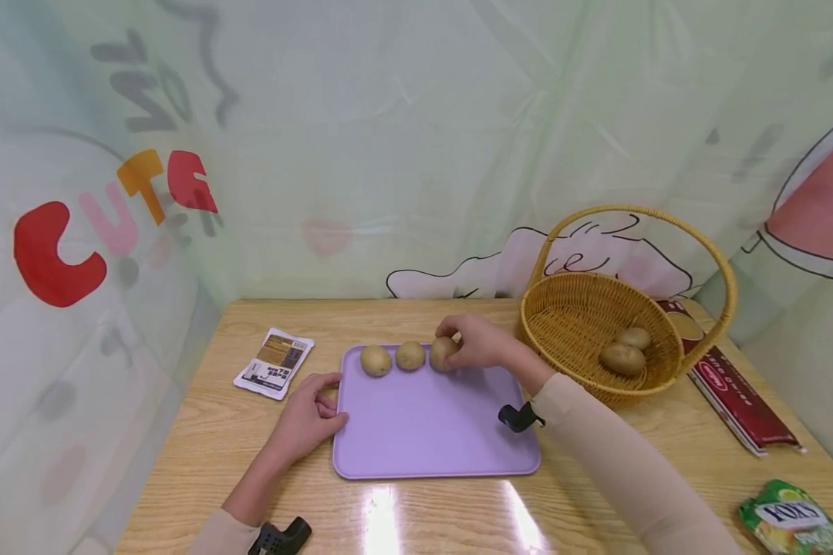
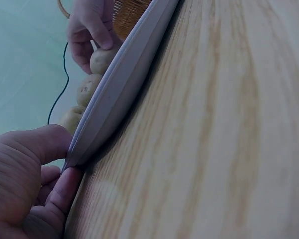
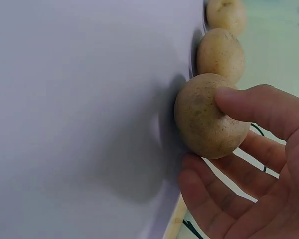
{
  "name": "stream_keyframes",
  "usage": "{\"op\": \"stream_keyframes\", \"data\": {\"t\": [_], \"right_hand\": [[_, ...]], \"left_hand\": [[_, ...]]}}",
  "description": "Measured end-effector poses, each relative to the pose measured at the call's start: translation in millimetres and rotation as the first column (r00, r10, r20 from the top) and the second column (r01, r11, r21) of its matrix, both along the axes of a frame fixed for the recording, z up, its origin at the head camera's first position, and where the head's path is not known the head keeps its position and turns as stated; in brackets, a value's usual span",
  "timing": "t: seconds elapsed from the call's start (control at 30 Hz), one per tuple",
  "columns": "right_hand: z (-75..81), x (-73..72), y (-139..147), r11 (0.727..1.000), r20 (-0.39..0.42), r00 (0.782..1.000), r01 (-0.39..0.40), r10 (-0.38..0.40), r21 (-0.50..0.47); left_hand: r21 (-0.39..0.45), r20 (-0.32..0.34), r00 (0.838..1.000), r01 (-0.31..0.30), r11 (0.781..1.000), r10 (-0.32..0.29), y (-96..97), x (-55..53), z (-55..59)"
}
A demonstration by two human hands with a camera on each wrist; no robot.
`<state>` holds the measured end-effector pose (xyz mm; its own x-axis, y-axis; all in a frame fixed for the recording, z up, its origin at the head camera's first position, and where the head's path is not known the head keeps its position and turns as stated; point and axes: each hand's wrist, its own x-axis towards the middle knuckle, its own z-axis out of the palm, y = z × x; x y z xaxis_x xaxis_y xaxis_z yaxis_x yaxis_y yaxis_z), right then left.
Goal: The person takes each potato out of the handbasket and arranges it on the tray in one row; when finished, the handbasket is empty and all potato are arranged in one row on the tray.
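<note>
A light purple tray [image 1: 433, 428] lies on the wooden table. Two potatoes [image 1: 376, 360] sit side by side along its far edge, toward the left. Just right of them, my right hand [image 1: 482, 341] holds a third potato [image 3: 207, 117] between thumb and fingers, low over the tray's far edge. Whether this potato touches the tray I cannot tell. My left hand [image 1: 305, 416] pinches the tray's left rim, its thumb [image 2: 55, 143] on top and a finger below. A wicker basket [image 1: 562, 324] at the right holds two more potatoes [image 1: 623, 358].
A white and brown packet [image 1: 274, 363] lies left of the tray. Beyond the basket is a long dark red package [image 1: 743, 397], with a green FOX'S bag [image 1: 798, 516] at the near right. A printed curtain [image 1: 375, 154] hangs behind the table. The basket's tall handle [image 1: 729, 285] arches upward.
</note>
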<state>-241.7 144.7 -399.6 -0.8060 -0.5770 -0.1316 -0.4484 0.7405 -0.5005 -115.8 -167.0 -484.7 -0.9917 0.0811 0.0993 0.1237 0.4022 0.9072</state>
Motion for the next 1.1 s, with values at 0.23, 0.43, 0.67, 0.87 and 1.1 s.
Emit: {"op": "stream_keyframes", "data": {"t": [0.23, 0.43, 0.67, 0.87, 1.1], "right_hand": [[3.4, 3.4, 4, 1.000, 0.028, 1.000, -0.014, 0.014, -0.001], [9.7, 7.8, 15, 0.998, 0.044, 0.999, -0.022, 0.025, -0.058], [30.8, 13.7, 27, 0.994, -0.028, 0.999, -0.029, 0.026, -0.101], [48.1, 19.5, 41, 0.991, -0.073, 0.997, -0.004, -0.006, -0.136], [64.8, 29.1, 65, 0.984, -0.065, 0.991, 0.109, -0.119, -0.139]], "left_hand": [[-0.006, 0.005, 1.000, 0.006, 1.000, -0.006, 0.9, -1.5, -1.8], [-0.015, -0.004, 1.000, 0.009, 1.000, -0.009, 1.0, -1.9, -2.8], [-0.027, -0.005, 1.000, 0.000, 1.000, 0.000, -0.3, -1.0, -2.1], [-0.032, -0.015, 1.000, -0.001, 0.999, 0.001, -1.2, 0.7, -0.9], [-0.040, -0.008, 1.000, 0.004, 0.999, -0.004, -1.2, 1.5, -0.8]]}}
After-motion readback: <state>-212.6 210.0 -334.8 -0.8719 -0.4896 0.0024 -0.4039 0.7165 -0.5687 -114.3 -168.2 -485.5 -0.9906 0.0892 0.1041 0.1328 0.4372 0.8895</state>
